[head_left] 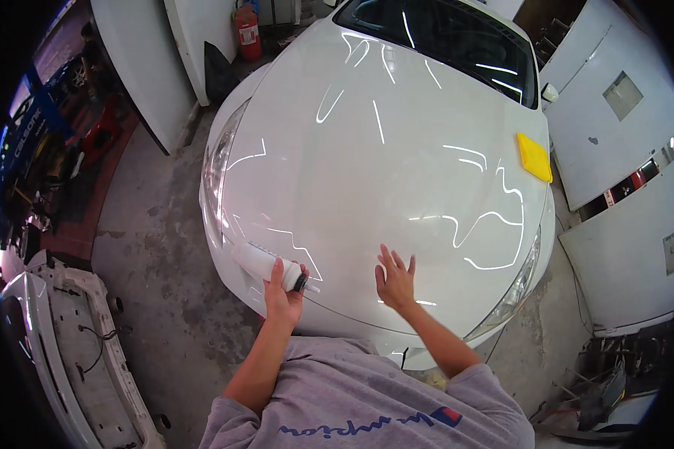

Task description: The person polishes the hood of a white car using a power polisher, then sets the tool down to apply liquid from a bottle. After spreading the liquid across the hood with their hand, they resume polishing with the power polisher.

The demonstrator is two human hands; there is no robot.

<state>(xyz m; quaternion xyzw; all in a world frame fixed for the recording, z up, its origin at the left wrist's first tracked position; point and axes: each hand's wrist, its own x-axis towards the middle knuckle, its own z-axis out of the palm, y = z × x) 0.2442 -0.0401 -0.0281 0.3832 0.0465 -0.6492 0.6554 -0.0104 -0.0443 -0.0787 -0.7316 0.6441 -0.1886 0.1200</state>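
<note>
A white bottle [266,266] with a black collar and a pale nozzle lies tilted in my left hand [284,293], its nozzle toward the right. My fingers are wrapped round it near the nozzle end, over the front left of a white car hood [337,187]. To the right, my right hand [395,279] is over the front of the hood with its fingers spread and nothing in it. Whether it touches the paint cannot be made out. A folded yellow cloth [534,158] rests on the hood's right edge.
The windshield [442,41] is beyond the hood. A removed bumper [79,352] stands at the lower left, a red fire extinguisher [248,34] at the back left. White doors [614,97] are on the right, with piled parts [614,389] at the lower right.
</note>
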